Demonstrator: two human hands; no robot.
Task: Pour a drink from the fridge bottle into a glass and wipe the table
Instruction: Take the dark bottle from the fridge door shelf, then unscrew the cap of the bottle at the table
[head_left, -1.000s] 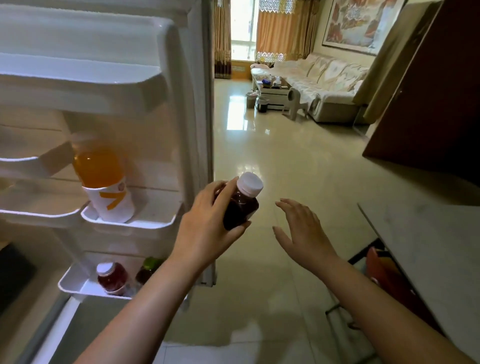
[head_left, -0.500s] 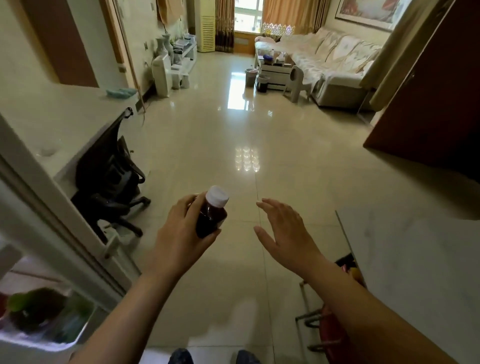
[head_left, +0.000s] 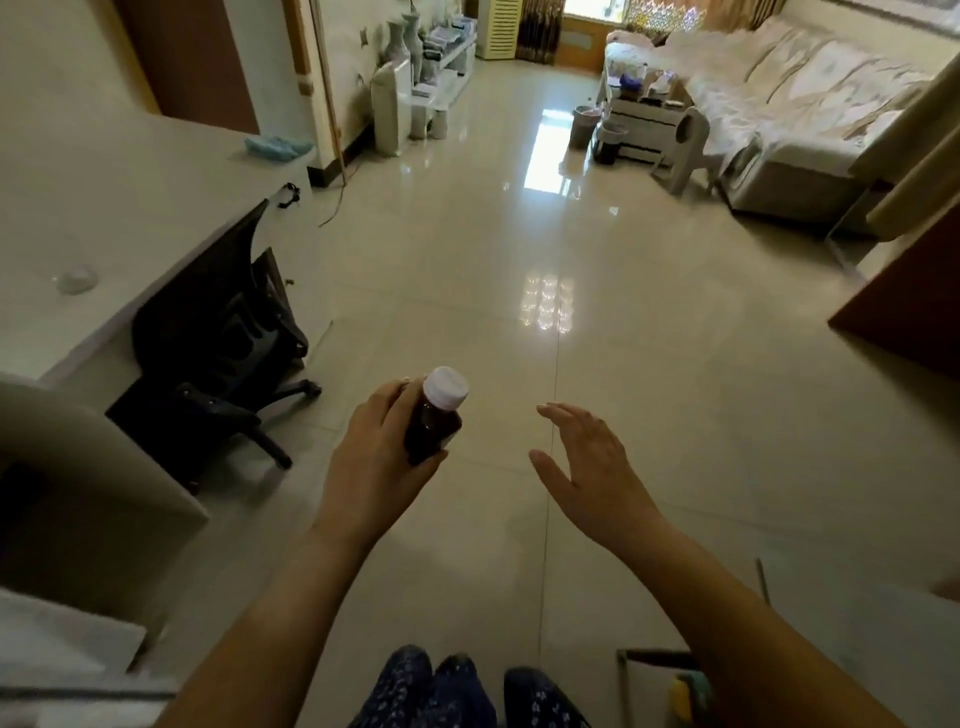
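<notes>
Bottle: the small bottle (head_left: 434, 421) has a dark drink inside and a white cap (head_left: 445, 387) on top. It is up in the air over the floor, in front of the person, and its top leans a little to the right.
Left hand: the left hand (head_left: 374, 467) holds the bottle. Its grip is clamped round the dark part, with the thumb low on the near side and one fingertip up by the cap.
Right hand: the right hand (head_left: 592, 467) is near the bottle on its right and does not touch it. Its grip is apart, the fingers are straight and spread, and it holds nothing.
Legs: dark blue trousers with little spots (head_left: 441, 691) show at the bottom, right under the arms.
Floor: the shiny pale tile floor (head_left: 571, 312) runs down the room, and light bounces off it.
Counter: a long white counter (head_left: 130, 208) stands on the left, well apart from the bottle.
Cloth: a blue cloth (head_left: 278, 147) lies at the far end of the counter.
Clear thing: a small clear blob (head_left: 75, 280) sits on the counter nearer to us. I cannot tell what it is.
Chair: a black chair (head_left: 218, 332) on wheels is pushed up to the counter's side.
Sofa: a pale sofa (head_left: 779, 104) sits far off on the right, with a low table (head_left: 641, 117) just beside it.
</notes>
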